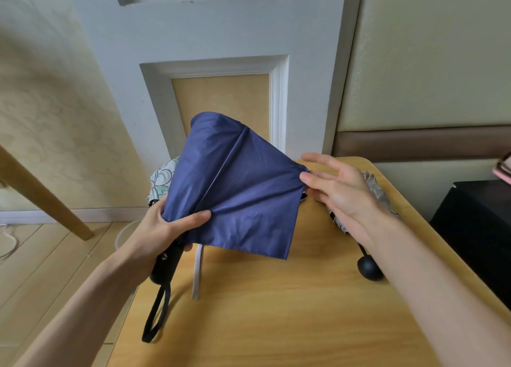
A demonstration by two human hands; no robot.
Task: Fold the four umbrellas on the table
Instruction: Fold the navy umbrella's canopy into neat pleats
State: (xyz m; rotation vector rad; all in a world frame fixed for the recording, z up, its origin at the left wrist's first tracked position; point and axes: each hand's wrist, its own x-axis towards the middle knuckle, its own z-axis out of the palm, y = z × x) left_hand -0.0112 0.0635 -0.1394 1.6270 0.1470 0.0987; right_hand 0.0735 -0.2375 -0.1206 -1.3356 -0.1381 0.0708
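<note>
1. Pale wood-grain table (276,325) with a rounded edge stands before a panelled white door (221,34).
2. Left hand (166,228) grips the blue umbrella (235,187) where smooth fabric meets its black cylindrical handle (166,261), thumb flat on the cloth.
3. Right hand (340,189) pinches the canopy's far corner, other fingers spread; the panel is stretched taut above the table.
4. A black strap loop (154,317) dangles from the handle.
5. A leaf-print umbrella (161,178) lies behind; a crumpled grey umbrella (370,184) with a ball knob (369,267) lies under the right wrist.
</note>
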